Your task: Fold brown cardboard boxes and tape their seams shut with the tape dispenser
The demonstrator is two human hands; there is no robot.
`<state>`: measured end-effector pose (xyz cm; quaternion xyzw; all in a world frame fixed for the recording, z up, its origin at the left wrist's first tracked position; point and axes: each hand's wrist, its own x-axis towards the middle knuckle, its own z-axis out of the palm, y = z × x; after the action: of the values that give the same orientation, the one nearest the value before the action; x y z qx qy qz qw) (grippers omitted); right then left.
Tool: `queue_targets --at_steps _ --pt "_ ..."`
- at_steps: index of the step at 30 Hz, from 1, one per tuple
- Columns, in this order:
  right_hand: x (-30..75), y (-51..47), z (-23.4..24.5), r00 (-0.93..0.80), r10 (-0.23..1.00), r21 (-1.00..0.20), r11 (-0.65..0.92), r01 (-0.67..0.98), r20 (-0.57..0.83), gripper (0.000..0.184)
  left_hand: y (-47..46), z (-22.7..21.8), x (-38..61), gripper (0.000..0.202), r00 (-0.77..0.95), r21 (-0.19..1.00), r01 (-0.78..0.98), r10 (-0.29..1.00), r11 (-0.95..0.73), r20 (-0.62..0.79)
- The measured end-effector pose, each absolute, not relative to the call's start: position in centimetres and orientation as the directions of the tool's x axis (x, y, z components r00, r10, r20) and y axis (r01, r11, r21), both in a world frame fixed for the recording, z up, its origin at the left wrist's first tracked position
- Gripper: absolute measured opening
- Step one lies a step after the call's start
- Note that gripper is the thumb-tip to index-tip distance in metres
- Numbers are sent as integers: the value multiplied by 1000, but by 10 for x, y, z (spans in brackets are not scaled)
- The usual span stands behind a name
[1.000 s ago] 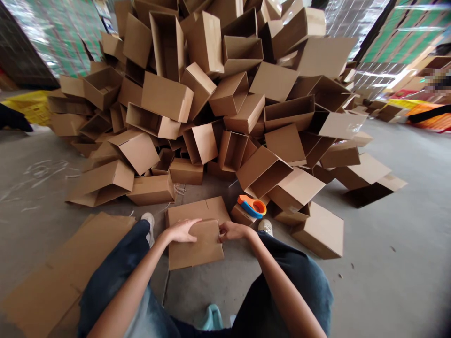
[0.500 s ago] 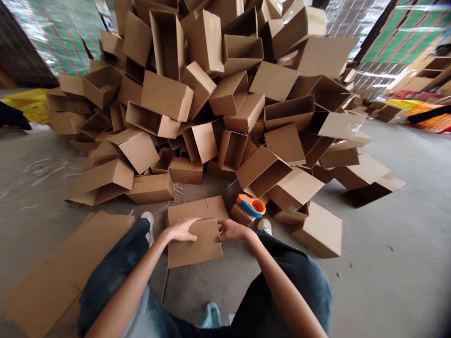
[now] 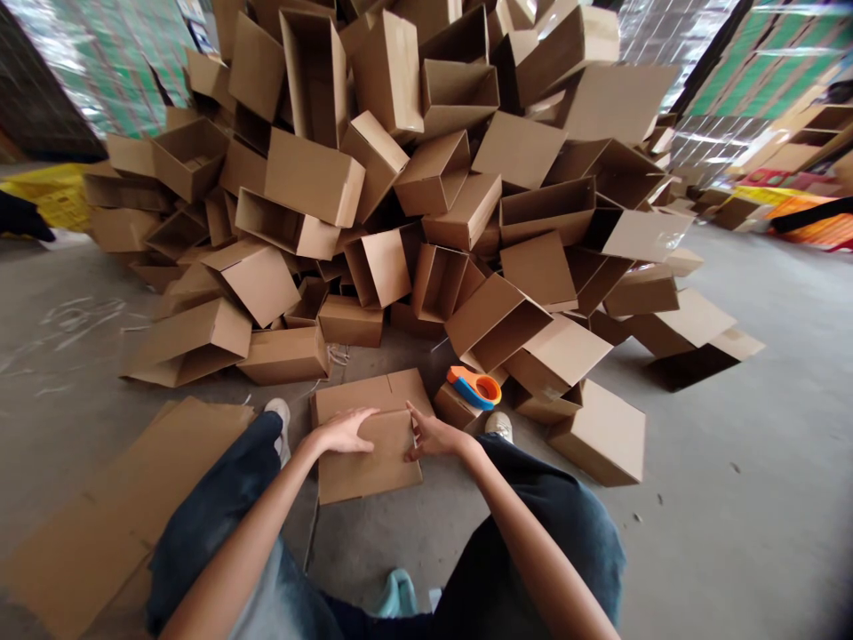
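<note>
A flattened brown cardboard box [image 3: 366, 471] lies on the concrete floor between my knees. My left hand [image 3: 343, 431] rests on its folded-over flap, fingers together and laid flat. My right hand [image 3: 432, 436] touches the flap's right edge with its fingers stretched out. Neither hand holds anything. An orange and blue tape dispenser [image 3: 474, 388] sits on a small box just right of my right hand.
A tall heap of assembled open cardboard boxes [image 3: 400, 178] fills the floor ahead. Flat cardboard sheets [image 3: 133, 498] lie at my left. A closed box [image 3: 600, 440] stands to the right. Bare concrete floor [image 3: 733, 498] spreads on the right.
My right hand has let go of the flap's edge and spread its fingers. My left hand stays on the flap. The view has dipped slightly.
</note>
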<state>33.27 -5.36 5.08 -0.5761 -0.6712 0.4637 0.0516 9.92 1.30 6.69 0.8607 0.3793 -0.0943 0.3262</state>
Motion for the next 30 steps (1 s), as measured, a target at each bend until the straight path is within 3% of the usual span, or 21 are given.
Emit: queue_targets --at_steps 4,13,30 --pt "333 -53 54 -336 818 -676 -85 732 -467 117 14 68 100 78 692 481 717 593 -504 -411" --pt "336 -51 61 -413 764 -719 -94 688 -496 97 14 70 96 79 702 487 707 588 -513 -402" --pt "331 -54 63 -363 803 -669 -58 741 -472 95 11 68 97 90 678 471 730 606 -495 -416"
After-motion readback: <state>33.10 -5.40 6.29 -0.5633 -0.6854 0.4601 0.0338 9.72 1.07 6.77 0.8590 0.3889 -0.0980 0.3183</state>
